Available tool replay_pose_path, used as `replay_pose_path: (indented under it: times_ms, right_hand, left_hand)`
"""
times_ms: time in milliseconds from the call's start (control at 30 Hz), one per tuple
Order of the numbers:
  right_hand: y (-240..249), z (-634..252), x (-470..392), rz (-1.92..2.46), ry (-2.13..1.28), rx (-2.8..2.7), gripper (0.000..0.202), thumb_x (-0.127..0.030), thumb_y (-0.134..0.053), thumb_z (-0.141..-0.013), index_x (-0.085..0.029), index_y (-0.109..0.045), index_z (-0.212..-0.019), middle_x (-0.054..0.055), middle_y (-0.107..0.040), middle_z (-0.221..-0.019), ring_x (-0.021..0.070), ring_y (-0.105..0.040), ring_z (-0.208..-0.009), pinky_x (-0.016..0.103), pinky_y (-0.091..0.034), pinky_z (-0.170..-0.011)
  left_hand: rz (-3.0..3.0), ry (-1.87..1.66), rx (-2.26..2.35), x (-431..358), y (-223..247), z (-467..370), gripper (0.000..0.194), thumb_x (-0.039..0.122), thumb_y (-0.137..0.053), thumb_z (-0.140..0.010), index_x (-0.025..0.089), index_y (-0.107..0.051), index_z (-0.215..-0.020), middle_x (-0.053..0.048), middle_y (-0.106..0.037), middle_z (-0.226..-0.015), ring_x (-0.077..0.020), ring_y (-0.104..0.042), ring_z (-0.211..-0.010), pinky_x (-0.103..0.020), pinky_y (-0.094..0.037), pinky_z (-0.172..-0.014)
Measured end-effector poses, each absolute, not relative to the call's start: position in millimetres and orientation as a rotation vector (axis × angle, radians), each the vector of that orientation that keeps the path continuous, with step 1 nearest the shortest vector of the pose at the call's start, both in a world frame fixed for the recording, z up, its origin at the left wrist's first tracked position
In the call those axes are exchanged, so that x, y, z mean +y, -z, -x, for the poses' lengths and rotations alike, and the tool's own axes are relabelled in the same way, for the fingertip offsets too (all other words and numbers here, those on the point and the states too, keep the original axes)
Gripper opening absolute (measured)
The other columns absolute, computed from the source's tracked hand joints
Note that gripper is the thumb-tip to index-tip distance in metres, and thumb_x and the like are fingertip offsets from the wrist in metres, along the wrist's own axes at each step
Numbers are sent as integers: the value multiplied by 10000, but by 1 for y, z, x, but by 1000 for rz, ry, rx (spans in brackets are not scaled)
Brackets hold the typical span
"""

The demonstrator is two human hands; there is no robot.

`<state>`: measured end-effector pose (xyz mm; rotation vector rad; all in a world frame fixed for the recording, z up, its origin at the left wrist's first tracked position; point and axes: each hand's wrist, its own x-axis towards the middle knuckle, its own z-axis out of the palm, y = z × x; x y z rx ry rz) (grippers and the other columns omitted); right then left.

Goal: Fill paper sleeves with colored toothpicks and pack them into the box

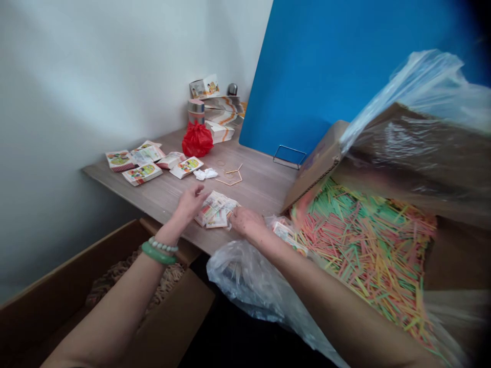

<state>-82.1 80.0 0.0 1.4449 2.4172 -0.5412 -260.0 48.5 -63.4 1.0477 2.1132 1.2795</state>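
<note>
Several printed paper packets (217, 210) lie in a loose pile near the table's front edge, between my hands. At the pile's upper left is my left hand (192, 201), its fingers apart and nothing between them; a green bangle and a beaded bracelet circle that wrist. My right hand (246, 222) is at the pile's right side with its fingers curled down by the packets' edge. What its fingertips hold, if anything, is hidden. A clear plastic bag (245, 278) hangs below my right forearm.
At right, a cardboard box (314, 166) holds many coloured sticks (356, 240). Farther left on the table (172, 197) are stacked packets (142, 173), white tissue (205, 174) and a red bag (197, 139). Another open box (88, 260) stands below left. A blue board (326, 66) stands behind.
</note>
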Motion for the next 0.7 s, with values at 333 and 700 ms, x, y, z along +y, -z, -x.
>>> replay_pose_path:
  times_ms: [333,700]
  right_hand:
    - [17,86,71,-1366,499,2492,388,-289,-449,-937,-170,-605,-1272,169,-688,-1252,292,-657,-1157,377,-510,-891]
    - [5,92,71,-1433,700,2549,341,-324,-481,-933,-178,-698,-1152,160,-708,-1225,316,-669,-1134,387,-518,-897]
  left_hand:
    - [-1140,-848,2361,16,64,257,136,304,-616,-787,204,-653,-703,-15,-641,-666,-180,-558,-642,-274,-327,-568]
    - [-1196,-966,2270,29,72,266,195,346,-561,-811,197,-686,-825,-1,-624,-656,-166,-529,-614,-269,-306,-555]
